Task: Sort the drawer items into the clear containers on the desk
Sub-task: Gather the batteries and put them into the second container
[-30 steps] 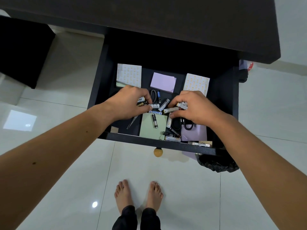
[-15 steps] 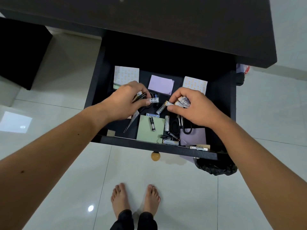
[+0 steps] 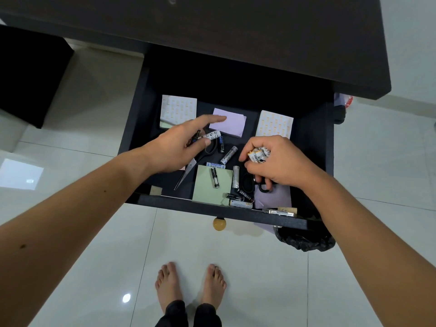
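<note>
The dark drawer (image 3: 188,205) is pulled out below the desk. My left hand (image 3: 179,147) holds a white battery (image 3: 212,135) and a dark one between thumb and fingers, with its index finger stretched toward a purple note pad (image 3: 232,126). My right hand (image 3: 278,161) grips a bunch of white batteries (image 3: 258,155) over black-handled scissors (image 3: 247,182). Loose batteries (image 3: 228,155) lie in the drawer's middle, one (image 3: 214,178) on a green note pad (image 3: 207,187). No clear containers are in view.
Patterned pads sit at the drawer's back left (image 3: 178,109) and back right (image 3: 274,123). A second pair of scissors (image 3: 186,173) lies under my left hand. The dark desk top (image 3: 236,31) overhangs the drawer. A black bin (image 3: 304,239) stands on the floor at right, my feet (image 3: 191,282) below.
My left hand has lifted slightly and straightened its index finger toward the purple pad. My right hand has drawn back to the right with its batteries. The view has shifted a little.
</note>
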